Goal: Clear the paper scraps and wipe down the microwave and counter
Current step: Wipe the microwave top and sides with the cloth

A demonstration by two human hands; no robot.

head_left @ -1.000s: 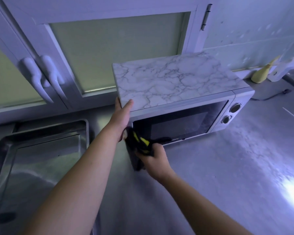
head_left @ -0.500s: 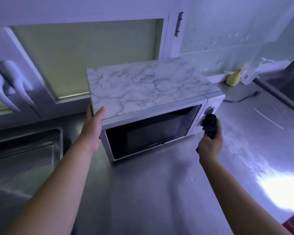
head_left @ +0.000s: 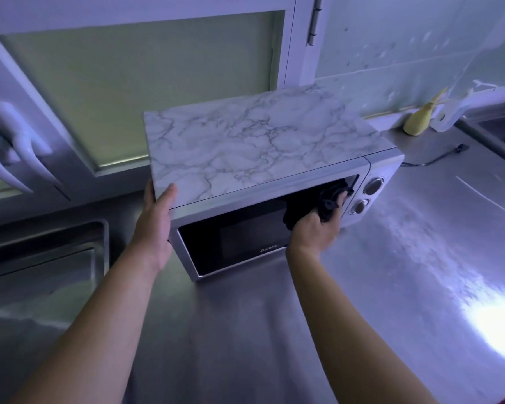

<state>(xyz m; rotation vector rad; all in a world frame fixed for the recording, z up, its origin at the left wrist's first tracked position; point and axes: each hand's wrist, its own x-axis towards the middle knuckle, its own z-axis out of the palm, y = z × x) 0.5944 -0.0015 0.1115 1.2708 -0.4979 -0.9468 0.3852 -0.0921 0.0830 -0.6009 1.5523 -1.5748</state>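
Head view: microwave (head_left: 260, 147) door wipe underway, right hand (head_left: 312, 231) grip bunched round dark cloth (head_left: 324, 202), left hand (head_left: 155, 220) grip clasping its top corner; smeared surface (head_left: 420, 243) probably left to wipe.

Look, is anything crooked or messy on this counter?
Yes. The microwave sits crooked, angled away from the wall, and its cord lies loose on the counter. A thin white scrap lies to its right.

Sink (head_left: 56, 237) cut off at L edge; left hand (head_left: 155, 225) fingers hidden behind microwave (head_left: 260, 147).
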